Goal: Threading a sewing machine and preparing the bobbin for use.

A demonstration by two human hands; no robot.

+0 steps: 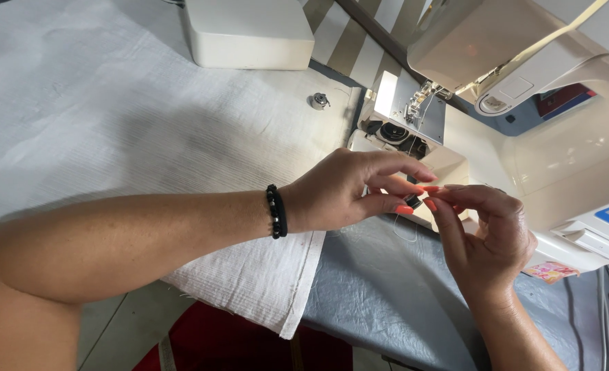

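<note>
Left hand (349,189) and right hand (486,233) pinch a small black bobbin (412,201) and its thread (404,230) near the sewing machine (524,124); a loose pinch could likely drop it.

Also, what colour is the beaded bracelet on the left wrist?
Black: the beaded bracelet shows clearly in the head view, just behind the left hand.

Bright, even daylight; soft shadows; sharp focus.

Cloth (112,117) left on table (387,302), bobbin case (319,102) on cloth, sewing machine (565,158) right.
</note>
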